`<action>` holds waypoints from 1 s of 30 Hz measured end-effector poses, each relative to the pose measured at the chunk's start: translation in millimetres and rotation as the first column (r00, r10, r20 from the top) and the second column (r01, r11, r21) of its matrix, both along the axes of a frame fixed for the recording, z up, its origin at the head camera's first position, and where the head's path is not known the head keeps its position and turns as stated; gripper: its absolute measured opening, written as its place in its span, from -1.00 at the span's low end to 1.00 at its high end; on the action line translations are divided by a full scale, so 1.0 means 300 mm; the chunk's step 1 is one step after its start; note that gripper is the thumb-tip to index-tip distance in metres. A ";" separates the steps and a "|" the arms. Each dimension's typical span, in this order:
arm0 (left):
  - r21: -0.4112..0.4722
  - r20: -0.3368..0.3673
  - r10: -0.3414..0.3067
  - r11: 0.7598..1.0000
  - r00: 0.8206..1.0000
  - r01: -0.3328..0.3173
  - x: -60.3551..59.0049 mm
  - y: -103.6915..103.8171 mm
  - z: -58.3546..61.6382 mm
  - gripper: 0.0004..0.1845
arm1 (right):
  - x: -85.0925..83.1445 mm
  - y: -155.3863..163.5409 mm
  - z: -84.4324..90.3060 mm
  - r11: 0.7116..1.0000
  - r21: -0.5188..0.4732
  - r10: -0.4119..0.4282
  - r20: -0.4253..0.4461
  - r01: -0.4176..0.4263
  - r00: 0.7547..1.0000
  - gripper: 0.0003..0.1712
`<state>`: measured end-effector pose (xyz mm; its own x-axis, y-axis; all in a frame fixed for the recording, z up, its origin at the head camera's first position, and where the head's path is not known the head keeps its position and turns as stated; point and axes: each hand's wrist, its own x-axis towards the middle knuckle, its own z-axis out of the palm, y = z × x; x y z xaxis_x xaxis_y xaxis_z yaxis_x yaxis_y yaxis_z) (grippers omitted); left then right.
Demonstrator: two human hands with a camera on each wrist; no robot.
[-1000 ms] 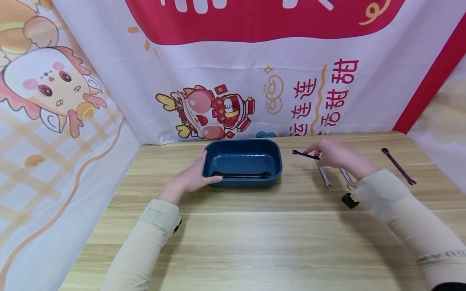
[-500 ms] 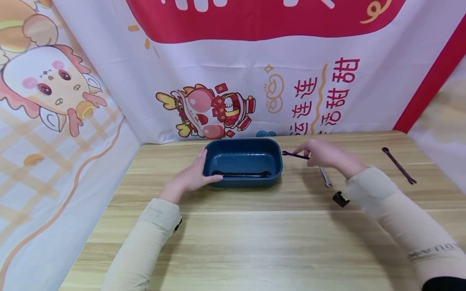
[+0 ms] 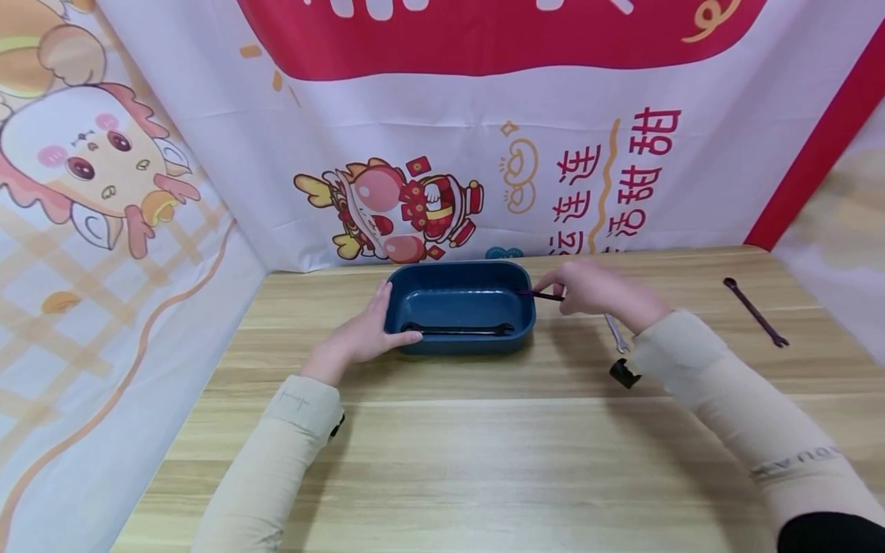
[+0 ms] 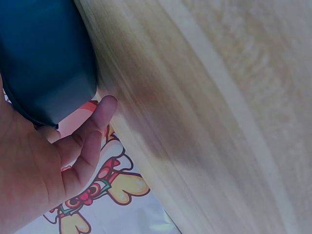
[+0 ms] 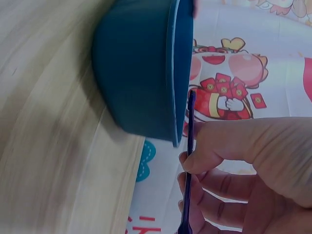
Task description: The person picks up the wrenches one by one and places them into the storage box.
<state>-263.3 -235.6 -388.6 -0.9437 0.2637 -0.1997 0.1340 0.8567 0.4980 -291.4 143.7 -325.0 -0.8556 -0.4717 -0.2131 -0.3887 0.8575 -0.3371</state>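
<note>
A dark blue rectangular bin (image 3: 470, 348) stands on the table with a black wrench (image 3: 463, 331) lying inside along its front wall. My left hand (image 3: 362, 334) rests on the bin's left end, fingers spread along the outside and thumb lying over the front rim. Between thumb and fingers, my right hand (image 3: 588, 288) pinches a slim dark purple wrench (image 5: 189, 141). In the head view that wrench's far end is above the inside of the bin, past the right rim. The right hand partly hides a silver wrench (image 3: 618, 336) on the table.
Another dark purple wrench (image 3: 756, 311) lies slanted at the table's right. A printed cloth (image 3: 442, 138) hangs along the back edge. The wooden table (image 3: 449, 461) stretches toward the front between the two sleeves.
My right hand has moved left with the purple wrench, from beside the silver wrenches to the bin's right rim. A second silver wrench is now hidden by the arm. The left hand stays put.
</note>
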 end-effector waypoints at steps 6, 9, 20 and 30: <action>-0.003 -0.002 -0.010 1.000 1.000 0.010 0.000 0.000 0.003 0.29 | -0.007 -0.052 -0.009 0.999 -0.022 0.048 -0.018 -0.048 0.999 -0.45; -0.001 -0.003 -0.013 1.000 1.000 0.013 -0.003 -0.003 0.001 0.29 | -0.007 -0.077 -0.016 0.998 -0.026 0.052 -0.022 -0.053 0.998 -0.45; -0.002 -0.003 -0.006 1.000 1.000 0.006 -0.003 -0.004 0.000 0.29 | -0.008 -0.132 -0.031 0.996 -0.061 0.070 -0.023 -0.071 0.997 -0.45; -0.006 -0.004 -0.014 1.000 1.000 0.014 -0.010 -0.006 -0.006 0.29 | -0.016 -0.171 -0.018 0.994 -0.054 0.090 -0.020 -0.091 0.996 -0.42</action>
